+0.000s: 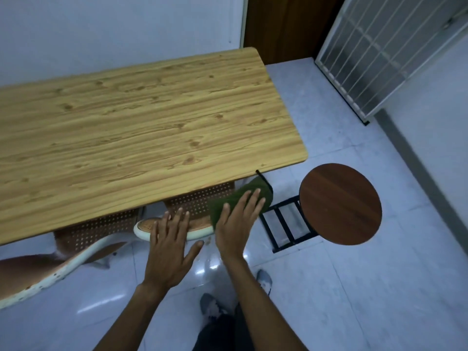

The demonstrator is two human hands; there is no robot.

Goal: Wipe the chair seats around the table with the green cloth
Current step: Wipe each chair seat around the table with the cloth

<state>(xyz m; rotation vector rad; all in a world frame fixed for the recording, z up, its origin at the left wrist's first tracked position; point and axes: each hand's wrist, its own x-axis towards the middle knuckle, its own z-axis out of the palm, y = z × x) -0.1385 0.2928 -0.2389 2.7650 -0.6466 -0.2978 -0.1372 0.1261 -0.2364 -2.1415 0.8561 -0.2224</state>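
Tiled floor [329, 287], pale walls; wooden table [152, 117] with a perforated chair [197, 206] tucked under its near edge and a round stool [340, 203] at the corner. Right hand [238, 221], fingers spread flat, presses the green cloth [235, 198] onto the chair seat; left hand [171, 247] open, holding nothing. Risks: the unpinched cloth may slide off the seat edge (nothing grips it), and knuckles may knock the tabletop overhang.

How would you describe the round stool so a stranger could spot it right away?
Start at the light wood-grain rectangular table and go to its near right corner. Just beyond it on the pale tiled floor stands the round dark reddish-brown wooden stool. Unlike the perforated orange chairs under the table, its seat is a plain solid disc.
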